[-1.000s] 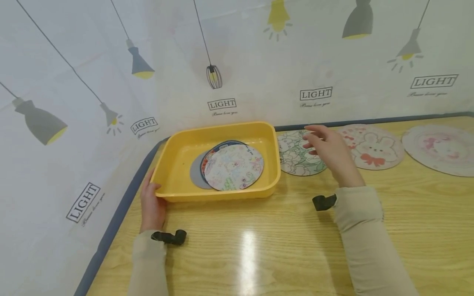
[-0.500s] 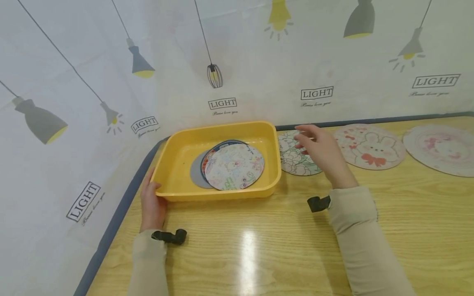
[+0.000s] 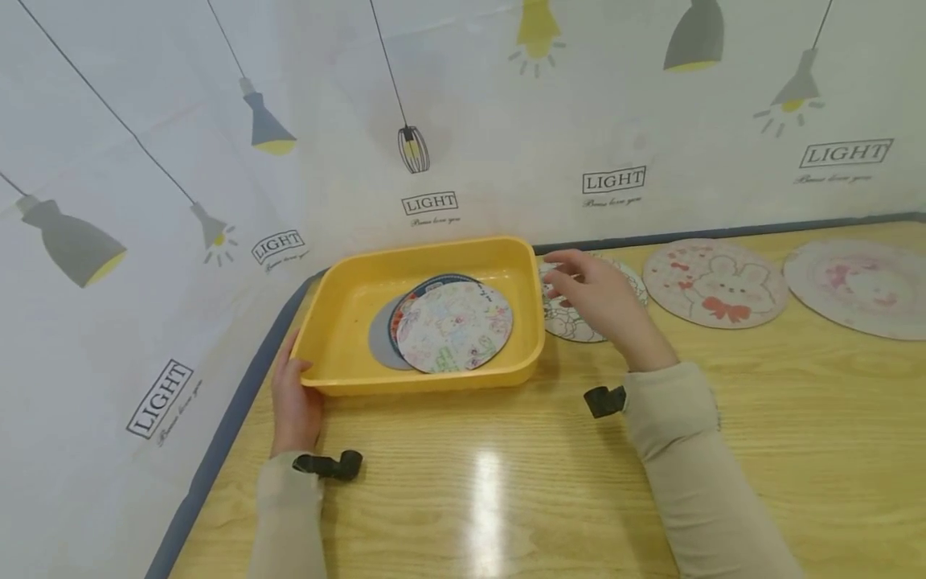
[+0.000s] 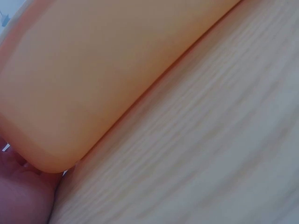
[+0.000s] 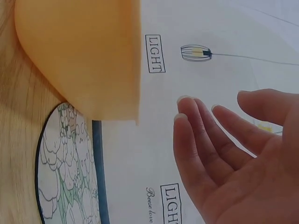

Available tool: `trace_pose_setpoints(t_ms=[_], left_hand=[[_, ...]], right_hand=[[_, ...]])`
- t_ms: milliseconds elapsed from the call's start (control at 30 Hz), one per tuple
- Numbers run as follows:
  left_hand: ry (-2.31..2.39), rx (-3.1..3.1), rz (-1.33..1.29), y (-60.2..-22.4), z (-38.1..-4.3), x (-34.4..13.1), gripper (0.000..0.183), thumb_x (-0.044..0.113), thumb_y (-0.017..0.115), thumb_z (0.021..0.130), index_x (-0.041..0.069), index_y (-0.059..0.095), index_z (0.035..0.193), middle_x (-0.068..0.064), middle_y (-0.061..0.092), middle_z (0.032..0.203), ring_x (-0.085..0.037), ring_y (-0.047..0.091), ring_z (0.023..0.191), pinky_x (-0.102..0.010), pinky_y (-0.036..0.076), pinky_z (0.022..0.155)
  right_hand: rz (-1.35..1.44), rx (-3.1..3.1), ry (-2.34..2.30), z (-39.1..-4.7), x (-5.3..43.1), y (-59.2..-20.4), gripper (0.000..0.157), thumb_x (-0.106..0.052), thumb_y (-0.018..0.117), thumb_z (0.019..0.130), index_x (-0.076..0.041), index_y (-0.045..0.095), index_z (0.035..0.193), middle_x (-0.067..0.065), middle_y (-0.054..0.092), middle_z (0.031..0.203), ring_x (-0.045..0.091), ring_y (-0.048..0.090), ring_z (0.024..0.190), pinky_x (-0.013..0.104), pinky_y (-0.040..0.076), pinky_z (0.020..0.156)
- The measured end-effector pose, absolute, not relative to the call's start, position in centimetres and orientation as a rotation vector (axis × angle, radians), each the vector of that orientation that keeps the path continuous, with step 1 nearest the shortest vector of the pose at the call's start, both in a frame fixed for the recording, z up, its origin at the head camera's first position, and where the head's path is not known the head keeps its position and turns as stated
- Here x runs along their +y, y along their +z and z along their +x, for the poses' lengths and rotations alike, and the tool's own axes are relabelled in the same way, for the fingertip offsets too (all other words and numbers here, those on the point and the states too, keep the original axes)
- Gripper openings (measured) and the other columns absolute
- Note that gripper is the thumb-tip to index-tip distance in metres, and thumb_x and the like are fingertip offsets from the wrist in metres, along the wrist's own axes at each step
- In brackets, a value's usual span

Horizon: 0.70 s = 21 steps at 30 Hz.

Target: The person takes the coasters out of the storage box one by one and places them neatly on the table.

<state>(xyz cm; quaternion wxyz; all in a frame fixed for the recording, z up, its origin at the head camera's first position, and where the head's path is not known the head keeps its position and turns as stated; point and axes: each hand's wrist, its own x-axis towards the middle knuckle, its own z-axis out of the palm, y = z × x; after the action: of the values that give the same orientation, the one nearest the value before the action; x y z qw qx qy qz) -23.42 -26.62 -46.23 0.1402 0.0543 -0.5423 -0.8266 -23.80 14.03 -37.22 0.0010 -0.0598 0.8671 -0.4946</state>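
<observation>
My left hand grips the front left corner of a yellow plastic tray, with the thumb at the rim and the fingers along the outer side wall. Inside the tray lie overlapping round mats: a pale patterned mat on top, with a dark blue one and a grey one partly covered beneath. My right hand hovers just right of the tray's right wall, fingers loosely bent and holding nothing. Below it on the table is a round mat with green floral drawings, partly hidden by the hand in the head view.
Farther right along the table's back edge lie a pink bunny mat and a larger pink-and-white round mat. A white sheet printed with lamps hangs behind the wooden table and along its left side.
My right hand has moved left over the floral mat to beside the tray, uncovering the bunny mat. My left hand and the tray have stayed in place.
</observation>
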Motion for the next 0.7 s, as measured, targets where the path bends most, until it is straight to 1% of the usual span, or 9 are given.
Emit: trace_pose_setpoints(t_ms=[167,233,400,600,700], left_hand=[[-2.392,-1.569,0.122,-46.1,-23.3,-26.7,0.06,-0.005,0.025,0.08,0.012,0.034,0.137,-0.006,0.033,0.138,-0.028,0.032,0.122,-0.035,0.031,0.094],[-2.394,-1.569,0.12,-46.1,-23.3,-26.7,0.061,-0.005,0.024,0.08,0.011,0.034,0.137,-0.007,0.033,0.138,-0.028,0.032,0.122,-0.035,0.031,0.094],[-2.385,-1.584,0.133,-46.2,-23.3,-26.7,0.06,-0.004,0.025,0.08,0.013,0.035,0.137,-0.005,0.034,0.137,-0.027,0.032,0.122,-0.036,0.03,0.094],[-2.375,-1.588,0.119,-46.3,-23.4,-26.7,0.059,-0.003,0.026,0.08,0.012,0.036,0.136,-0.006,0.034,0.137,-0.027,0.033,0.122,-0.037,0.029,0.096],[-2.381,-1.581,0.116,-46.3,-23.5,-26.7,0.058,-0.003,0.027,0.08,0.012,0.036,0.136,-0.006,0.034,0.137,-0.028,0.032,0.122,-0.037,0.029,0.095]], right_hand=[[-0.274,2.71,-1.55,-23.6,12.9,-37.2,0.042,-0.038,0.047,0.09,-0.02,0.047,0.127,0.001,0.057,0.106,0.017,0.058,0.087,0.036,0.046,0.075],[-0.334,2.634,-1.607,-23.6,12.4,-37.3,0.04,-0.035,0.047,0.09,-0.019,0.047,0.127,0.004,0.057,0.108,0.019,0.058,0.09,0.036,0.046,0.077],[-0.423,2.482,-1.682,-23.4,11.1,-37.6,0.037,-0.027,0.047,0.092,-0.017,0.047,0.127,0.005,0.058,0.108,0.022,0.057,0.093,0.036,0.045,0.08],[-0.386,2.515,-1.627,-23.3,9.6,-38.1,0.035,-0.032,0.048,0.09,-0.019,0.051,0.122,0.001,0.056,0.112,0.018,0.059,0.09,0.034,0.045,0.079],[-0.371,2.513,-1.616,-23.1,8.6,-38.7,0.034,-0.034,0.047,0.09,-0.021,0.052,0.121,0.0,0.053,0.117,0.02,0.06,0.089,0.036,0.045,0.077]])
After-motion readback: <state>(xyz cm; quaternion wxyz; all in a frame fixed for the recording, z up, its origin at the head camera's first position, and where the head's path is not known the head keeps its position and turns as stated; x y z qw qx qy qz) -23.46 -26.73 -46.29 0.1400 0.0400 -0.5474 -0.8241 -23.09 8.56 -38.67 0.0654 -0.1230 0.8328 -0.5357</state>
